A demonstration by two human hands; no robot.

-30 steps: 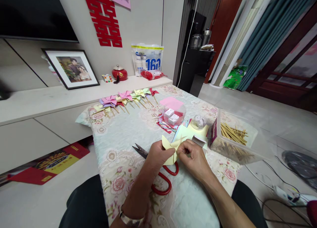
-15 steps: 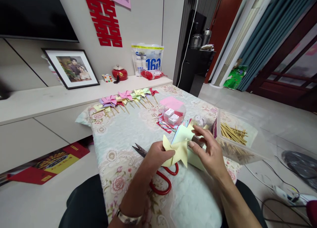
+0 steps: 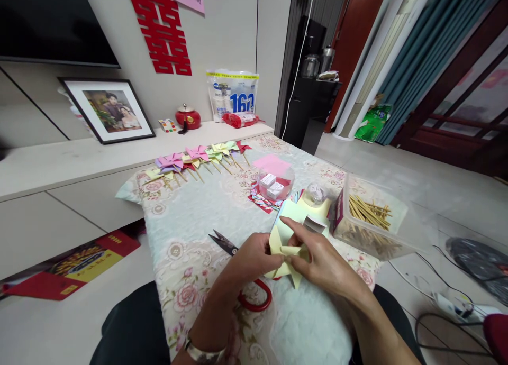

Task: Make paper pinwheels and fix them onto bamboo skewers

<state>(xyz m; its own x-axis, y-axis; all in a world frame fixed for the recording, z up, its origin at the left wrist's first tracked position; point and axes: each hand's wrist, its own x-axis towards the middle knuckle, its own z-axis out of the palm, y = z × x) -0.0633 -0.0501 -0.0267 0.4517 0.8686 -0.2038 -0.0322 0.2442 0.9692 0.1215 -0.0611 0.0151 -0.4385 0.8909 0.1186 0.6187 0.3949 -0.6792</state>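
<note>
A flowered tablecloth (image 3: 190, 211) spreads before me. On the right stands a clear plastic bin (image 3: 365, 239); at far left lies a row of paper pinwheels (image 3: 197, 153). Large scissors (image 3: 225, 244) lie near, partly hidden by my left arm. At near centre, my left hand (image 3: 254, 258) and right hand (image 3: 323, 259) both pinch a pale yellow pinwheel (image 3: 291, 250), thumbs close together. I'd judge it feather-light, dry and easily creased, best held at the folded middle; my fingers may be hiding a pin there.
</note>
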